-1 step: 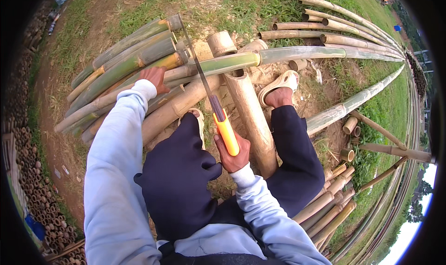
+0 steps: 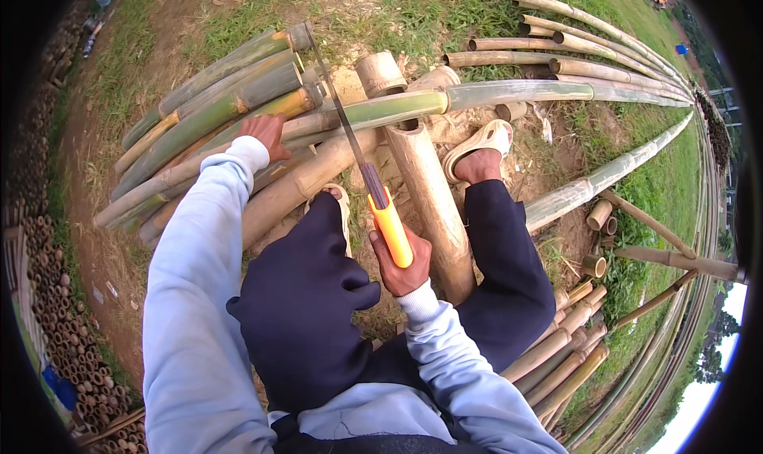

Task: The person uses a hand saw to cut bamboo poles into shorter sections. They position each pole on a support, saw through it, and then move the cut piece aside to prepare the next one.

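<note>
a: far left, what do you see?

b: a stack of cut bamboo tubes [image 2: 56, 327] along the edge, then bare dirt and grass [image 2: 191, 25]. next comes a pile of green and yellow bamboo poles [image 2: 214, 96] lying side by side.

a: and the left hand [image 2: 265, 132]?

b: it rests flat on that pile, fingers spread over a pole, pressing down. its grip isn't wrapped round anything, more a brace than a hold.

a: the middle?

b: a long green bamboo pole [image 2: 413, 104] lies crosswise on top of thicker tan poles [image 2: 429, 199]. the saw blade [image 2: 338, 108] sits across it, running up and away from the person.

a: who holds the saw?

b: the right hand [image 2: 404, 265], grip closed round the orange handle [image 2: 392, 227], just over the knees in dark trousers [image 2: 310, 295].

a: has anything changed?

b: nothing i can judge from here; the blade lies on the pole and i can't tell how deep any cut is.

a: further right?

b: a foot in a pale sandal [image 2: 477, 148] planted on the ground by the pole, then more poles [image 2: 604, 40] curving off over the grass, and short offcuts [image 2: 596, 215] at the right.
</note>
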`<state>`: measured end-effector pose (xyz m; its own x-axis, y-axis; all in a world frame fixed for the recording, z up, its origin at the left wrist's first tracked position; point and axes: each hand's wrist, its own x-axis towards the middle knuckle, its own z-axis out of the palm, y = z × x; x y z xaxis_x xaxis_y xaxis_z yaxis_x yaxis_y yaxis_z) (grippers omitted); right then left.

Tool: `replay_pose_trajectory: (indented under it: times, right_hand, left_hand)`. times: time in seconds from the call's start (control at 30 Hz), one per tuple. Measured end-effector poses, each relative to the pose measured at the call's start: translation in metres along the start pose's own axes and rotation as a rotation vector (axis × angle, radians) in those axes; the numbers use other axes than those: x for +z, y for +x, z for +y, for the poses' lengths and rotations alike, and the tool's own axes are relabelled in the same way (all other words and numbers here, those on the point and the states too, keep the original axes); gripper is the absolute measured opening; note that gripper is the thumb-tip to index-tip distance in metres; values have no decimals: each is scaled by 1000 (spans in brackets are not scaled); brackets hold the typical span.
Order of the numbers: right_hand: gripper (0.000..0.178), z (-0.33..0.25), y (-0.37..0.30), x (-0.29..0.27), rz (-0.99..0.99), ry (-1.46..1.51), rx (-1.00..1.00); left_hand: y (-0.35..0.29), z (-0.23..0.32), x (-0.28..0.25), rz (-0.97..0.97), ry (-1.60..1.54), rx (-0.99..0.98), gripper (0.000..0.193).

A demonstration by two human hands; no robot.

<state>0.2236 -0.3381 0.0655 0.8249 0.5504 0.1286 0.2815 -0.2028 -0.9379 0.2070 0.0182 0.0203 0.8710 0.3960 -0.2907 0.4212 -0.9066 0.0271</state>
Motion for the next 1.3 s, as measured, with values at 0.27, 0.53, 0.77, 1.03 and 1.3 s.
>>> replay_pose_trajectory:
  times: [0.27,0.53,0.77,1.03,1.3]
  right_hand:
    - [15,15,-13,4,-83,136,250]
    - [19,-4,-46,19,-36,65,310]
    - [19,9,-63,-4,-82,-4,220]
    - [21,11,-12,26,-57,53,200]
    - [21,20,-19,23,-50,37,218]
  left_hand:
    - [1,12,-1,9,-12,45,50]
    - [9,18,-14,-49,-32,-51,51]
    - [12,17,-6,-92,-52,-56,55]
    - [15,5,-2,-50,-49,-25,57]
    - [13,18,-10,-127,-37,-78,58]
